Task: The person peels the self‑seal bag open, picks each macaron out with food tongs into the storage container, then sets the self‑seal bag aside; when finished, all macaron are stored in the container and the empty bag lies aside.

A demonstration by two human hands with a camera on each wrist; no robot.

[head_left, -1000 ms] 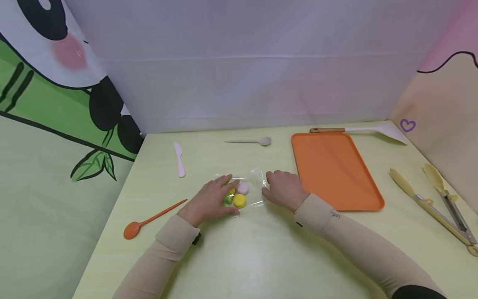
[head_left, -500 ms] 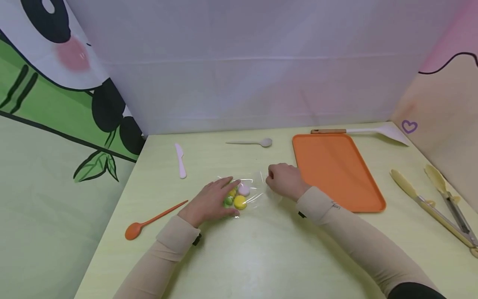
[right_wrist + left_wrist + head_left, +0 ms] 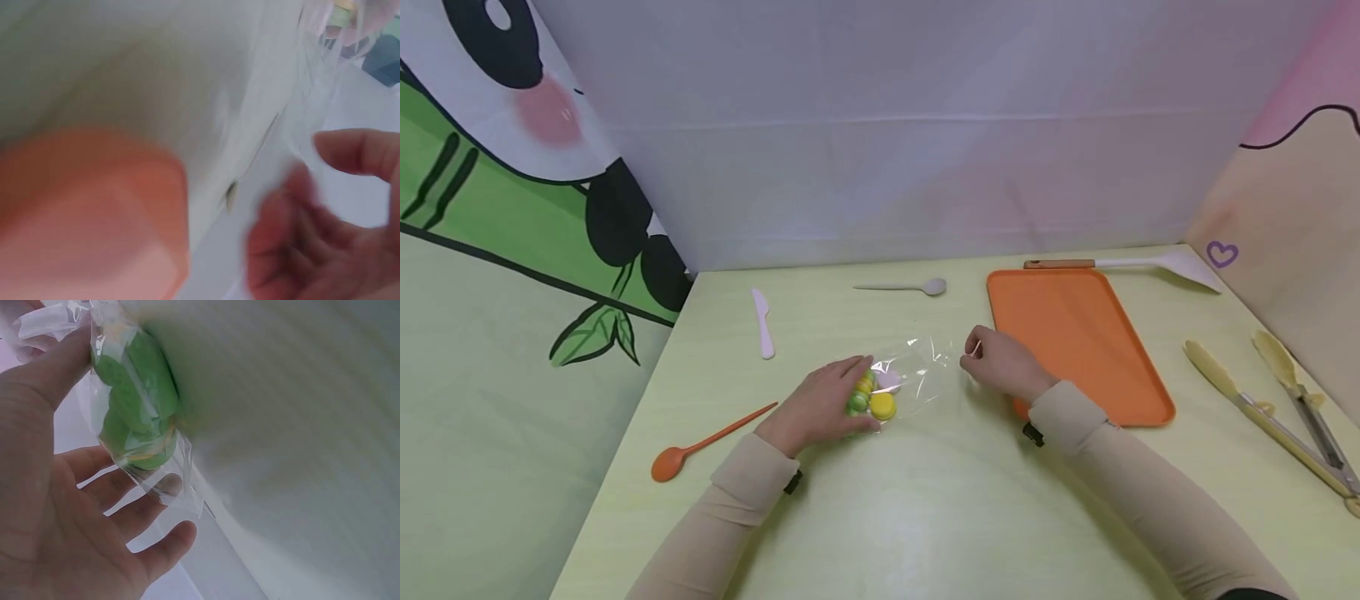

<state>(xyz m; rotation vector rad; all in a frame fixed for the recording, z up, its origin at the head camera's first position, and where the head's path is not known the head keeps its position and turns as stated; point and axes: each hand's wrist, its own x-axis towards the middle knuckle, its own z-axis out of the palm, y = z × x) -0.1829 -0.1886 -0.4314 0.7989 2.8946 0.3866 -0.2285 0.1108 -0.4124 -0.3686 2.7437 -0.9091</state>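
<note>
Clear bag: It lies at the middle of the tabletop, with the filled end to the left and the loose film to the right.
Contents: I see green pieces, a yellow piece and a pink piece, all rounded.
Left grip: It holds the filled end, the thumb on the near side and the fingers on the far side.
Right grip: The fingers are bent, with a narrow space to the thumb, just beside the loose end. The film is very transparent, so I cannot tell whether it pinches the edge.
Film: I judge it light, soft and slippery; it probably creases easily and may tear under a hard pull. The pieces seem firmer, but could slide inside.
Best hold: The filled end should give the surest hold, with gentle pressure; the loose end suits a flat pinch near its edge.
Orange tray: It lies to the right of the bag, apart from it.
</note>
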